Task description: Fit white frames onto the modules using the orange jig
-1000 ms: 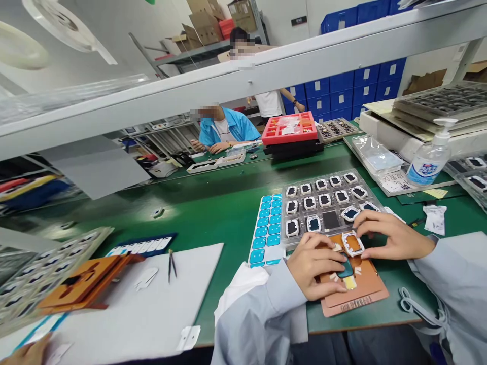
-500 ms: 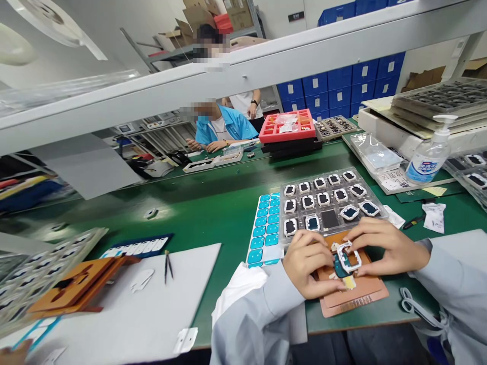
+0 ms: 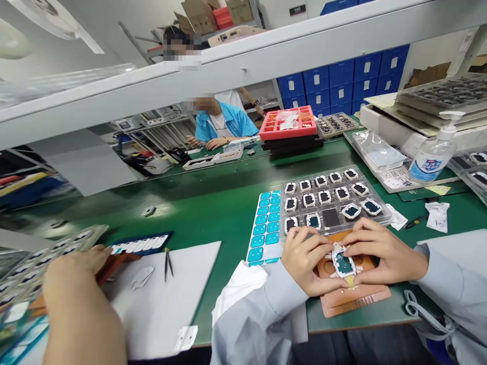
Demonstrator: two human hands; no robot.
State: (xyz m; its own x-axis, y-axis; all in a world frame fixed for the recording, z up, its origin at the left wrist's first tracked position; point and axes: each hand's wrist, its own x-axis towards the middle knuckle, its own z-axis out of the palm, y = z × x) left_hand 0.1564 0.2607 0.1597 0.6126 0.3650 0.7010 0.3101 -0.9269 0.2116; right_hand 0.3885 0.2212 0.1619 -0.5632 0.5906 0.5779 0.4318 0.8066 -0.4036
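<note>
A white rounded frame (image 3: 347, 274) lies over a dark teal plate (image 3: 344, 264) on an orange-brown fixture block (image 3: 365, 292). My left hand (image 3: 309, 259) is closed at the frame's left side, its fingertips at the upper edge and the thumb near the lower end. From the other side my right hand (image 3: 382, 252) grips the same frame, with fingers across its top right and the thumb at its lower right. A yellow tab (image 3: 350, 281) shows below the frame.
Behind my hands stands a clear tray (image 3: 331, 200) of similar framed parts, beside a sheet of blue stickers (image 3: 265, 218). A co-worker's arm (image 3: 81, 304) reaches in at left, near tweezers (image 3: 168, 264). A pump bottle (image 3: 433, 152) and a red tray (image 3: 288, 123) stand farther back.
The white frame has gone from tilted and raised to lying around the teal plate. My right hand has moved slightly down and left with it. A co-worker's arm has come in at left.
</note>
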